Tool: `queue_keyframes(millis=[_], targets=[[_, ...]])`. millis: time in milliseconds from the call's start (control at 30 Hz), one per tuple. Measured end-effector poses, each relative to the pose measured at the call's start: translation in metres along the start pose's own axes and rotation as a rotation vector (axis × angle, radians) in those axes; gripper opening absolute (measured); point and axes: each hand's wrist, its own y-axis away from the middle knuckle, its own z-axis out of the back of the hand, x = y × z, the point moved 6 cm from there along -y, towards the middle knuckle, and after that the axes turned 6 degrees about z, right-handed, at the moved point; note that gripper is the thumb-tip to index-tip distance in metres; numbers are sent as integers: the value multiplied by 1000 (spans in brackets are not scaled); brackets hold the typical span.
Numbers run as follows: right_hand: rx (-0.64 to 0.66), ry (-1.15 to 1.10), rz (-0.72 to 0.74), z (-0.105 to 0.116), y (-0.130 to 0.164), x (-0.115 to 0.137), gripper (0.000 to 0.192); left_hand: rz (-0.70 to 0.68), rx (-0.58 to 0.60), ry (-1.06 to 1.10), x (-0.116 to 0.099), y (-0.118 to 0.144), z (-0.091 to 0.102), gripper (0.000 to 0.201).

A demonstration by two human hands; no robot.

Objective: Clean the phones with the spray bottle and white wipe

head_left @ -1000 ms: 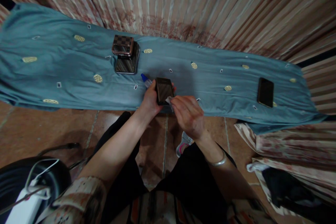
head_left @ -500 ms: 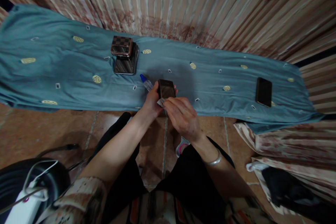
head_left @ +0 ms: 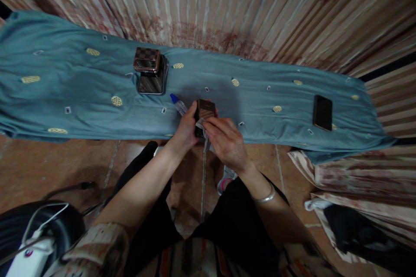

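Left hand (head_left: 186, 127) is wrapped around a small dark phone (head_left: 204, 110), gripping it by the edge, screen facing up at us. Right hand (head_left: 225, 140) pinches a pale wipe (head_left: 204, 132) and presses it on the lower part of the screen. Phone sits dead centre of view, held just over the near edge of the blue cloth (head_left: 65, 91), above the tiled floor (head_left: 48, 164).

Risks, as we judge them:
- The phone is held in the air at the cloth's edge. If the wiping push beats the one-sided left grip, it slips and lands on tile, not fabric.
- The blue-capped bottle (head_left: 177, 104) lies touching the left fingers at 11 o'clock of the phone. An elbow shift could roll it off the edge; if it leaks, fluid reaches the phones.
- Too wet a wipe could push liquid into the ports; we can't tell how damp it is.

Count:
- Phones: 4 visible. One in hand, one black phone (head_left: 323, 112) lying flat at 3 o'clock, well apart, and two stacked at 10 o'clock: a checkered-case phone (head_left: 147, 58) on top of a dark glossy one (head_left: 152, 82).
- Bottles: 1.
- Wipes: 1.
- Bangle (head_left: 266, 198) on the right wrist: 1.
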Motion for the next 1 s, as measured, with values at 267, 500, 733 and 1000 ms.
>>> queue_keyframes(millis=[267, 500, 733, 1000], targets=[[5, 56, -66, -1, 2, -15, 34, 18, 11, 7, 13, 2, -5, 39], [12, 69, -128, 1, 3, -28, 35, 37, -20, 3, 15, 8, -11, 44], [25, 51, -193, 0, 6, -39, 37, 18, -6, -7, 15, 3, -6, 39], [26, 61, -142, -5, 2, -15, 37, -32, -6, -62, 9, -3, 2, 30]])
